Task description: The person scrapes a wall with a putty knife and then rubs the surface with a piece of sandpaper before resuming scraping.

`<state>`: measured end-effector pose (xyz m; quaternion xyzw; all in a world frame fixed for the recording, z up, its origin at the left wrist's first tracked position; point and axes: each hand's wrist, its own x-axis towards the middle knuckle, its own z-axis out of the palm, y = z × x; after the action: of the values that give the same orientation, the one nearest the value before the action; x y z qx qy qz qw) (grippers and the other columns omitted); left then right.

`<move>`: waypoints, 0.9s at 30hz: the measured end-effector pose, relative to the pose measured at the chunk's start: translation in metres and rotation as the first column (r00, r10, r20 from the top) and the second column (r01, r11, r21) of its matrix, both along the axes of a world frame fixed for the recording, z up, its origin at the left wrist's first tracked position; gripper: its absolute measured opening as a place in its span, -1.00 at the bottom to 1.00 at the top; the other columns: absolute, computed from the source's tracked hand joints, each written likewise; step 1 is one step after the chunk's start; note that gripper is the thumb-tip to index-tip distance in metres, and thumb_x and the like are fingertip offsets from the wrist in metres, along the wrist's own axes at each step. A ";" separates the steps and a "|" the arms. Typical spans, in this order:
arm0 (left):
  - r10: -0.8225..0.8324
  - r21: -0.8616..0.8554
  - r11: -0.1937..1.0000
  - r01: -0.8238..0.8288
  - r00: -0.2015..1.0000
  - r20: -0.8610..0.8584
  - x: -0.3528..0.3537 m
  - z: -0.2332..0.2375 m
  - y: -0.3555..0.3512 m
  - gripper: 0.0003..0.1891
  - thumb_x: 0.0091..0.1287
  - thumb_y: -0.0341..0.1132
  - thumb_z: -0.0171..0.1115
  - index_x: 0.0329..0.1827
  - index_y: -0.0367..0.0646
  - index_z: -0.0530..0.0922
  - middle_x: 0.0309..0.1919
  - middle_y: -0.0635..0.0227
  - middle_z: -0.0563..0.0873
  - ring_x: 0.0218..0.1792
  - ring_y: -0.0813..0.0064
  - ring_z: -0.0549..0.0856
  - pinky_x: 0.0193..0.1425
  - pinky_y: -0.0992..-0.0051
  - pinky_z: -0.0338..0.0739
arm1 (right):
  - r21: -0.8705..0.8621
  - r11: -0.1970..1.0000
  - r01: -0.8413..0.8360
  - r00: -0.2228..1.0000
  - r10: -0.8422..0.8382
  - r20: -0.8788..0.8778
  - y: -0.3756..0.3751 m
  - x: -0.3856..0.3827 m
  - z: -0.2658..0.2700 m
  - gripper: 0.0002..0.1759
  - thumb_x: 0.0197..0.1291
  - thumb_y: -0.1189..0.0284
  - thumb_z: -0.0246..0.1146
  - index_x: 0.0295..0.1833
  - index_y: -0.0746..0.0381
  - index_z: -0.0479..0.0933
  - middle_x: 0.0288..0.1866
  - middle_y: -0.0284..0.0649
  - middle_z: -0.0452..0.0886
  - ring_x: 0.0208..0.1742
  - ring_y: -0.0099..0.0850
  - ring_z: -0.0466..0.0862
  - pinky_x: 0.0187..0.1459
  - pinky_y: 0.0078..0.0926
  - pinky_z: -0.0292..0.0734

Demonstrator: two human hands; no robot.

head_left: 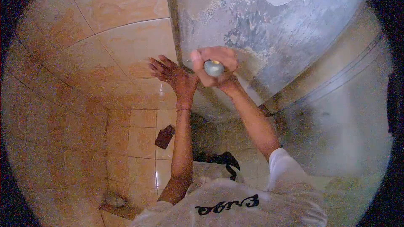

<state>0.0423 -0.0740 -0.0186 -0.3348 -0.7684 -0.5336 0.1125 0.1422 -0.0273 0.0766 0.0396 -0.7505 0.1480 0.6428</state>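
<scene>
The right hand (223,54) curled round a smooth, rounded grey object (214,69), a flaking, mottled grey panel (256,25) beyond it; the left hand (176,77), fingers spread, was near glossy, orange-veined tiles (134,44).

rounded object (214,69) mostly hidden, shirt (252,193) cut off
</scene>
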 end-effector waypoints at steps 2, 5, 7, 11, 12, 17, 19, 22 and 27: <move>-0.071 -0.075 0.991 0.106 0.926 0.372 0.001 -0.001 0.000 0.47 0.10 0.41 0.47 0.75 -0.20 -0.36 0.70 -0.25 -0.37 0.68 -0.33 -0.40 0.63 -0.37 -0.47 | -0.007 0.999 -0.033 0.999 0.033 0.021 -0.004 -0.001 -0.001 -0.81 0.07 0.64 0.40 -0.51 0.22 0.57 -0.53 -0.21 0.74 -0.57 -0.37 0.73 -0.43 -0.39 0.64; 0.154 0.119 0.985 -0.121 0.934 -0.322 -0.021 -0.055 0.025 0.45 0.11 0.35 0.48 0.75 -0.18 -0.36 0.70 -0.24 -0.37 0.68 -0.35 -0.39 0.63 -0.36 -0.44 | -0.028 0.995 -0.094 0.977 0.087 -0.193 -0.010 -0.001 0.003 -0.79 0.08 0.64 0.39 -0.52 0.20 0.55 -0.54 -0.23 0.72 -0.58 -0.38 0.71 -0.44 -0.39 0.63; 0.151 0.103 0.987 -0.125 0.940 -0.305 -0.013 -0.052 0.020 0.49 0.05 0.38 0.51 0.75 -0.18 -0.37 0.70 -0.24 -0.37 0.68 -0.36 -0.39 0.63 -0.38 -0.43 | 0.036 0.999 -0.029 0.999 0.029 -0.017 -0.005 0.006 0.006 -0.78 0.09 0.64 0.40 -0.51 0.20 0.53 -0.54 -0.21 0.71 -0.58 -0.39 0.72 -0.44 -0.40 0.62; 0.186 0.156 0.978 -0.140 0.922 -0.339 -0.021 -0.063 0.031 0.55 -0.02 0.47 0.50 0.75 -0.17 -0.37 0.70 -0.24 -0.37 0.68 -0.37 -0.39 0.63 -0.38 -0.43 | -0.107 0.969 -0.225 0.965 0.206 -0.161 0.004 -0.011 -0.015 -0.81 0.11 0.64 0.41 -0.46 0.24 0.54 -0.58 -0.23 0.66 -0.61 -0.44 0.66 -0.50 -0.43 0.56; 0.190 0.127 0.980 -0.155 0.920 -0.343 -0.022 -0.063 0.032 0.57 -0.04 0.52 0.48 0.75 -0.17 -0.37 0.70 -0.24 -0.38 0.68 -0.37 -0.39 0.63 -0.38 -0.44 | -0.090 0.988 -0.128 0.984 0.116 -0.136 0.003 -0.008 -0.018 -0.80 0.13 0.66 0.39 -0.47 0.25 0.53 -0.60 -0.26 0.64 -0.65 -0.44 0.62 -0.52 -0.44 0.54; 0.130 0.070 0.991 -0.113 0.937 -0.323 -0.017 -0.059 0.021 0.59 -0.05 0.60 0.41 0.75 -0.16 -0.40 0.69 -0.25 -0.43 0.67 -0.37 -0.40 0.62 -0.38 -0.46 | 0.001 0.991 -0.136 0.975 0.134 -0.178 0.000 0.000 0.002 -0.80 0.12 0.65 0.39 -0.48 0.26 0.52 -0.61 -0.26 0.64 -0.67 -0.43 0.60 -0.54 -0.42 0.52; 0.123 0.086 0.991 -0.101 0.942 -0.313 -0.018 -0.059 0.021 0.63 -0.10 0.64 0.41 0.74 -0.16 -0.42 0.68 -0.27 -0.44 0.67 -0.37 -0.40 0.62 -0.40 -0.47 | -0.049 0.984 -0.169 0.973 0.159 -0.165 0.003 -0.006 -0.004 -0.79 0.16 0.59 0.40 -0.48 0.25 0.53 -0.61 -0.26 0.64 -0.67 -0.42 0.60 -0.53 -0.41 0.52; 0.161 0.123 0.985 -0.125 0.921 -0.354 -0.018 -0.055 0.025 0.69 -0.19 0.67 0.41 0.74 -0.16 -0.45 0.68 -0.28 -0.44 0.67 -0.35 -0.41 0.61 -0.40 -0.48 | -0.073 0.997 0.020 0.998 -0.024 -0.061 0.009 0.019 -0.020 -0.84 0.24 0.57 0.40 -0.26 0.22 0.51 -0.49 -0.24 0.64 -0.54 -0.42 0.63 -0.43 -0.42 0.54; 0.165 0.079 0.986 -0.148 0.932 -0.322 -0.007 -0.043 0.017 0.74 -0.26 0.68 0.42 0.73 -0.15 -0.50 0.68 -0.27 -0.46 0.67 -0.34 -0.43 0.61 -0.40 -0.48 | -0.395 0.853 -0.342 0.896 0.170 -0.409 -0.002 0.067 0.004 -0.79 0.55 0.29 0.15 -0.11 0.21 0.47 -0.31 -0.30 0.51 -0.24 -0.40 0.52 -0.12 -0.28 0.53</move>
<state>0.0352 -0.0571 -0.0616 -0.3533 -0.7488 -0.4802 0.2895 0.2088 -0.0289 0.0804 0.0149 -0.5515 0.3962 0.7339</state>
